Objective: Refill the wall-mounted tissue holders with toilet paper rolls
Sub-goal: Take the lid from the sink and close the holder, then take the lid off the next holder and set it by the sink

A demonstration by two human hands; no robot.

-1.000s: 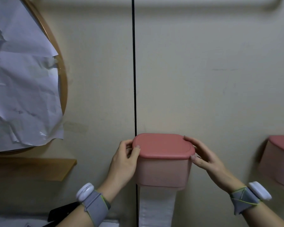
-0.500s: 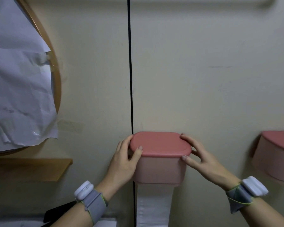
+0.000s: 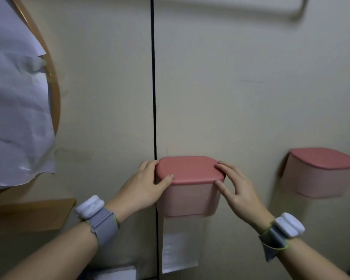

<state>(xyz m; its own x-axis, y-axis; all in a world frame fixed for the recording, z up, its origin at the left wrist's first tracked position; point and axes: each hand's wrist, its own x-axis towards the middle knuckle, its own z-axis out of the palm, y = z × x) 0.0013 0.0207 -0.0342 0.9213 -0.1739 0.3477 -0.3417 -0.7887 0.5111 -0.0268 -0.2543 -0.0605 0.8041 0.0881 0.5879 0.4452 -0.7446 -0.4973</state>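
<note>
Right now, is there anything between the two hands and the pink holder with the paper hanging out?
Nothing visible. The left hand and the right hand already touch the lid of the pink holder, one at each end.

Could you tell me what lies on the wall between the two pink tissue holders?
In the head view, only the right hand, resting on the near holder, and bare wall separate it from the far holder.
</note>
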